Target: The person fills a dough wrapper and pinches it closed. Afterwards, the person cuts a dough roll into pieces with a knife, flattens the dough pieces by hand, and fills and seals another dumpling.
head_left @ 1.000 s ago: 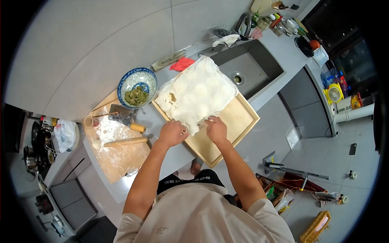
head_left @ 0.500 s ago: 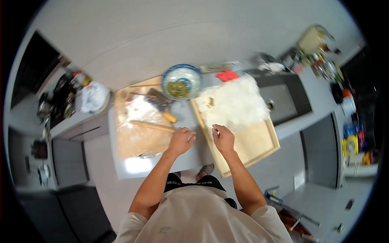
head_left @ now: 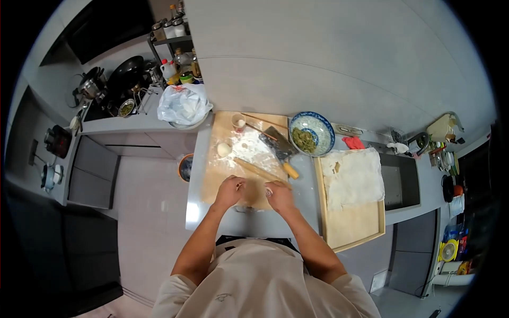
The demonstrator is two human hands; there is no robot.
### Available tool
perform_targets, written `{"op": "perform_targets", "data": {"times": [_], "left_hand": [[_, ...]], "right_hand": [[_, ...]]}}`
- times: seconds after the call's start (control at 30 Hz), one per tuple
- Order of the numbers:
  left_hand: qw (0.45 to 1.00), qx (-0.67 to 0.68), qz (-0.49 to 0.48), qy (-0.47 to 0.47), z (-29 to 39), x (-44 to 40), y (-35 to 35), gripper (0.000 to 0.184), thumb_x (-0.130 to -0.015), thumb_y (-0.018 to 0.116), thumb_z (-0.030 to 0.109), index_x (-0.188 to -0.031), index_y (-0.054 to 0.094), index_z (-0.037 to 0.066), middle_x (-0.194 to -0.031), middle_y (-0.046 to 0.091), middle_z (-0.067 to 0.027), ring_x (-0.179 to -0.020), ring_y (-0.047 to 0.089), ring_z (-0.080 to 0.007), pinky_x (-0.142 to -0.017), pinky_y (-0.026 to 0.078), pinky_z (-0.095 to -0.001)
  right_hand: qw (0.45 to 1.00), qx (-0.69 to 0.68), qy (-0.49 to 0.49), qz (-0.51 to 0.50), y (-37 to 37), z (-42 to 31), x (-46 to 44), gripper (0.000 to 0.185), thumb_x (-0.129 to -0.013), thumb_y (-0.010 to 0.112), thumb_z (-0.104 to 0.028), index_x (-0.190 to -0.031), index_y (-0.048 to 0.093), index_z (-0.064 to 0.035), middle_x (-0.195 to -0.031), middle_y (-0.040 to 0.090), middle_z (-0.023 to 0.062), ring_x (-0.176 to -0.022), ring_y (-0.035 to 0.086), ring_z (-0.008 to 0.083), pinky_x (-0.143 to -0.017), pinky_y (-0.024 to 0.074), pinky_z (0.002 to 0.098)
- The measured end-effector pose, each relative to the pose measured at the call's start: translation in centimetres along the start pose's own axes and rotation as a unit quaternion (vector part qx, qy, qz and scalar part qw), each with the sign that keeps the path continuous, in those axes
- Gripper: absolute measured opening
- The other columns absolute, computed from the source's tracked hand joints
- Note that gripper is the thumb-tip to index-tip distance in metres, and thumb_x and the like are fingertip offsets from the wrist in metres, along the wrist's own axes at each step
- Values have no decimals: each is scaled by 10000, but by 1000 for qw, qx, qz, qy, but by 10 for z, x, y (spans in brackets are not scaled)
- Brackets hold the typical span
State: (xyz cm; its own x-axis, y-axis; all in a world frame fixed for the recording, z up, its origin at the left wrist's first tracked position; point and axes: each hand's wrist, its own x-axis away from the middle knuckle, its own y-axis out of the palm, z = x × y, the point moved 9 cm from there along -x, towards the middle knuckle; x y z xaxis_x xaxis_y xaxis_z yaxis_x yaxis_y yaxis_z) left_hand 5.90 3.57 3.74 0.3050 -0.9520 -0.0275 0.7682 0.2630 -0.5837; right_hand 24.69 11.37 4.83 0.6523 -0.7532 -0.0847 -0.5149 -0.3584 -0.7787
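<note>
Left hand (head_left: 229, 193) and right hand (head_left: 280, 197) both have curled fingers (head_left: 240, 185), can't tell if gripping anything. Rolling pin (head_left: 256, 168)'s just beyond them, probably for easy reach.

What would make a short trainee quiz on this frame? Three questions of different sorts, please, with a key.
1. Open question: what colour is the chunky mixture in the round blue-and-white patterned bowl?
2. True or false: the rumpled white cloth covers the whole of the shallow rectangular pale-wood tray.
3. Either/or: which is nearer that tray, the bare left hand or the bare right hand?

Key: 1. Green. 2. False; the near part of the tray lies uncovered. 3. The right hand.
</note>
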Motion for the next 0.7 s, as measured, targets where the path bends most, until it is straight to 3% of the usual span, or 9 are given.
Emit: {"op": "perform_targets", "data": {"times": [0.1, 0.2, 0.3, 0.37, 0.47, 0.53, 0.6, 0.67, 0.7], "left_hand": [[1000, 1, 14, -2, -41, -13, -33, 190, -904, 714, 44, -1084, 775, 27, -1010, 738, -160, -877, 729, -285, -794, 594, -366], [1000, 0, 10, 3, -69, -30, -54, 230, -895, 723, 43, -1120, 763, 20, -1032, 731, -171, -869, 729, -296, -784, 598, -380], [998, 19, -18, -50, -91, -56, -64, 336, -866, 732, 59, -1202, 732, 39, -1140, 690, -203, -958, 702, -347, -883, 578, -416], [997, -35, 49, -38, -102, -70, -72, 525, -838, 764, 61, -1346, 639, 12, -1302, 620, -227, -1136, 637, -388, -998, 533, -432], [992, -87, 82, -36, -94, -92, -83, 672, -810, 793, 58, -1430, 546, -22, -1387, 564, -233, -1264, 540, -443, -1091, 471, -460], [992, -104, 72, -28, -93, -110, -79, 705, -796, 811, 70, -1439, 536, -20, -1403, 554, -232, -1282, 521, -449, -1103, 460, -469], [990, -122, 61, -22, -98, -127, -76, 739, -782, 830, 82, -1449, 526, -17, -1418, 544, -230, -1299, 503, -455, -1116, 449, -477], [983, -182, -12, 5, -110, -142, -58, 672, -818, 804, 86, -1429, 541, -14, -1345, 598, -235, -1147, 610, -428, -1023, 513, -459], [983, -182, -14, 1, -118, -146, -56, 672, -818, 804, 86, -1429, 541, -14, -1345, 598, -235, -1147, 610, -428, -1023, 513, -459]], "right_hand": [[990, 122, -16, 66, 33, -10, -34, 380, -870, 729, -101, -1250, 719, -109, -1266, 694, 134, -1191, 620, 351, -1045, 506, 447], [979, 162, 42, 113, 53, -2, -51, 444, -862, 722, -97, -1305, 696, -111, -1299, 666, 139, -1229, 586, 364, -1062, 489, 457], [975, 179, 117, 54, 73, 23, -61, 464, -866, 711, -87, -1329, 690, -115, -1264, 662, 140, -1202, 590, 362, -1041, 496, 460], [972, 177, 135, 78, 73, 30, -64, 476, -862, 710, -80, -1335, 689, -119, -1244, 661, 136, -1196, 587, 357, -1034, 496, 460], [967, 182, 143, 101, 68, 40, -77, 477, -853, 714, -83, -1327, 701, -127, -1209, 656, 131, -1190, 581, 346, -1015, 493, 459], [967, 189, 139, 99, 64, 37, -95, 466, -848, 720, -93, -1312, 714, -130, -1194, 653, 130, -1190, 576, 340, -1004, 491, 459], [955, 223, 90, 172, 44, 14, -109, 457, -830, 739, -97, -1286, 727, -128, -1189, 653, 127, -1190, 569, 346, -993, 484, 454], [960, 197, 72, 186, 41, -1, -125, 433, -851, 739, -101, -1283, 722, -110, -1162, 661, 131, -1152, 589, 367, -986, 486, 476], [978, 102, 45, 175, 44, -6, -133, 411, -883, 737, -109, -1293, 715, -100, -1180, 668, 136, -1136, 608, 361, -977, 501, 461]]}}
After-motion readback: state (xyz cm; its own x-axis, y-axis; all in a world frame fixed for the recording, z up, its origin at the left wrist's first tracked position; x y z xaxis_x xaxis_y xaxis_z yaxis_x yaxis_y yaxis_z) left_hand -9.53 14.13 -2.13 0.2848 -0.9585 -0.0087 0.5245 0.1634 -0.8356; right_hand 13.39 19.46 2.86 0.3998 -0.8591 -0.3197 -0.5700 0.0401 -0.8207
